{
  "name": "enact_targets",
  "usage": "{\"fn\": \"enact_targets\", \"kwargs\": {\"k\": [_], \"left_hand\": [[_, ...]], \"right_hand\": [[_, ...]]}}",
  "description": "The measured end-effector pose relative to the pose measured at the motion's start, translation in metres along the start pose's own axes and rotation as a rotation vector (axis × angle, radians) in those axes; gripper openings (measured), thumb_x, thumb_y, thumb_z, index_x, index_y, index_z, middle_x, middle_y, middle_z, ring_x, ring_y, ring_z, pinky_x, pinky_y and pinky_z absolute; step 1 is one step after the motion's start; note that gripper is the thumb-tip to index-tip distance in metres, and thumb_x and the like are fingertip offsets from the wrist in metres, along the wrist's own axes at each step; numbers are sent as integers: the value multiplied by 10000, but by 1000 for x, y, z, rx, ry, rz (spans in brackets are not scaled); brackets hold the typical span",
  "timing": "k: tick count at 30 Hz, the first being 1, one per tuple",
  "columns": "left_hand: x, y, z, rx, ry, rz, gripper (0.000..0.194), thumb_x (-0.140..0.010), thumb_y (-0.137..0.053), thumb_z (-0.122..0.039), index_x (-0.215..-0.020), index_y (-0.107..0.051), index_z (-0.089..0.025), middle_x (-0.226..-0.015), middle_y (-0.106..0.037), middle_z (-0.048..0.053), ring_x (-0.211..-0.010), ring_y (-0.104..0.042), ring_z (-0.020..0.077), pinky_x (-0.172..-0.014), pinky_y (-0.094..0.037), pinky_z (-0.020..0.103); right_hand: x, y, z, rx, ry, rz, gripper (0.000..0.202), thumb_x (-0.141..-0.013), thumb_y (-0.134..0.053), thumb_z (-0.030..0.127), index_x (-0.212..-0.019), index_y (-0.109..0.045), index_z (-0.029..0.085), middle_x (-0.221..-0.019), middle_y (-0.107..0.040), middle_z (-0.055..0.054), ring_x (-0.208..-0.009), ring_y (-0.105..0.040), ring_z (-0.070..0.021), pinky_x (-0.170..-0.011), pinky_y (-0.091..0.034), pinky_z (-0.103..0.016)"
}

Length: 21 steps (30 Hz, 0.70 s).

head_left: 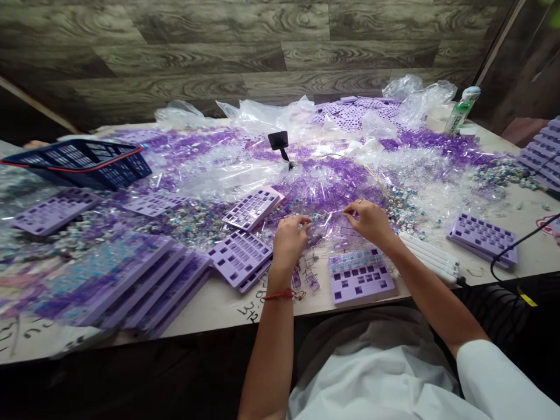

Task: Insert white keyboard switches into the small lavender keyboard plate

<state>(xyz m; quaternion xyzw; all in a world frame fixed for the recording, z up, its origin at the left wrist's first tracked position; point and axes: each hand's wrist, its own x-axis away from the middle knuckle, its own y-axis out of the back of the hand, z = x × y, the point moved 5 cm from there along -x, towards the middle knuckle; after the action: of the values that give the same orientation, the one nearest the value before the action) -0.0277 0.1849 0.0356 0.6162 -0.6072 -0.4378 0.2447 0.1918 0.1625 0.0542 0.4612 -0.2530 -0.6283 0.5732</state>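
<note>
My left hand (289,240), with a red string on its wrist, hovers over loose small parts with thumb and fingers drawn together. Whatever sits at its fingertips is too small to make out. To its right, my right hand (368,221) is closed in a pinch, and what it may hold cannot be made out. Just below my right hand lies a purple keyboard case (361,286). Clear pieces with blue centres fill its far rows, while the nearer openings are bare. Clear purple keycaps (312,280) are scattered between my left hand and that case.
Stacked filled keyboard cases (144,286) stand left; bare cases (240,259) lie beside my left hand. A blue basket (87,163), black stand (280,143), purple keycap heap (336,181), switches (402,207), white bars (431,256) and green bottle (461,111) surround the work.
</note>
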Motion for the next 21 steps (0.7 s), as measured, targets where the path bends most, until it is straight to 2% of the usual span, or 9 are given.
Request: {"fn": "enact_targets", "kwargs": {"k": [4,6,8,10,15,21], "left_hand": [[2,7,-7,124,-46,-98,128,-903,-662,-273,-977,-745,-210,-1047,-759,87,-1109,-626,307,-969,-499,443],[3,9,-13,265,-111,-126,146,-896,-691,-327,-980,-744,-220,-1041,-763,70,-1080,-653,282,-956,-512,427],[3,6,-19,420,-171,-76,186,-888,-705,-380,-988,-743,-227,-1035,-765,55,-1036,-680,256,-942,-526,414],[4,2,-24,551,-199,-3,228,-877,-710,-422,-987,-736,-223,-1007,-762,49,-982,-698,237,-925,-540,406],[6,-1,-28,723,-190,73,316,-819,-755,-491,-922,-697,-198,-957,-746,50,-927,-711,218,-899,-562,394],[10,1,-33,781,-201,131,438,-756,-833,-463,-1045,-613,-217,-875,-742,9,-877,-731,206,-878,-575,392]], "right_hand": [[-1,-1,-1,-23,48,-38,144,-964,-658,264,-1051,-767,227,-958,-751,-52,-899,-676,-192,-741,-486,-272],[-1,-2,4,-103,173,-25,151,-948,-694,256,-1082,-759,233,-936,-746,-43,-876,-677,-184,-739,-498,-275],[2,-5,13,-239,343,20,201,-937,-721,252,-1137,-733,244,-959,-743,-27,-868,-679,-159,-754,-515,-265],[4,-5,21,-345,447,37,204,-942,-721,259,-1145,-714,238,-977,-736,-20,-864,-678,-140,-760,-527,-257],[5,3,22,-439,463,-7,126,-957,-701,305,-1059,-723,233,-1015,-719,-38,-861,-675,-144,-769,-550,-280],[9,17,22,-504,594,84,163,-927,-717,257,-1088,-744,253,-1086,-733,-43,-1032,-669,-184,-926,-551,-363]]}}
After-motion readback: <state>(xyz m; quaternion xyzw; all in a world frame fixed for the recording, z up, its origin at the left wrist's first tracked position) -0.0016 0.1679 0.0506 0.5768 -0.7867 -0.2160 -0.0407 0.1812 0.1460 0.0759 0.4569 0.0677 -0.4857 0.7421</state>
